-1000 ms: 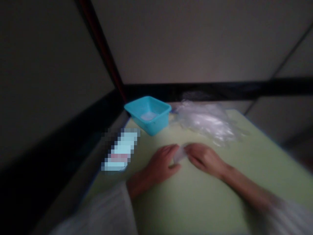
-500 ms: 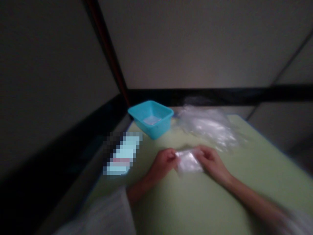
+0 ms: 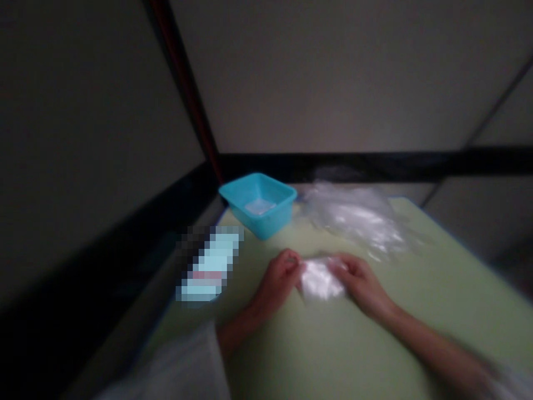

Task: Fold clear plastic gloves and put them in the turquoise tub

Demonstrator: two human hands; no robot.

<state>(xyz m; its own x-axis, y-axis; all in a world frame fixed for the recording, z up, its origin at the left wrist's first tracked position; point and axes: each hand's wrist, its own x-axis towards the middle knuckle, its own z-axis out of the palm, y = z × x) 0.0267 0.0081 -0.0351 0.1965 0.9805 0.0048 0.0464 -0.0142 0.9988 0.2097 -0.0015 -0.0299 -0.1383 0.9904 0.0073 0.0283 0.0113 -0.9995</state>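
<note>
A small clear plastic bag (image 3: 322, 279) is stretched between my two hands above the table, its surface shiny with reflected light. My left hand (image 3: 282, 276) pinches the bag's upper left corner, fingers curled. At the upper right corner my right hand (image 3: 356, 278) grips it with thumb and fingers together. Blur hides whether anything is inside the bag. Beyond my right hand lies a heap of clear plastic bags (image 3: 358, 214).
A turquoise plastic basin (image 3: 272, 219) stands at the far left of the green table (image 3: 325, 355), with something pale and flat inside. Left of my left hand lies a pixelated light-blue object (image 3: 212, 264). Walls (image 3: 341, 78) rise behind and to the left.
The bag's sheen has shifted and it looks more crumpled. My right thumb has moved slightly inward and down over it. Both hands keep their hold; basin and heap stay put.
</note>
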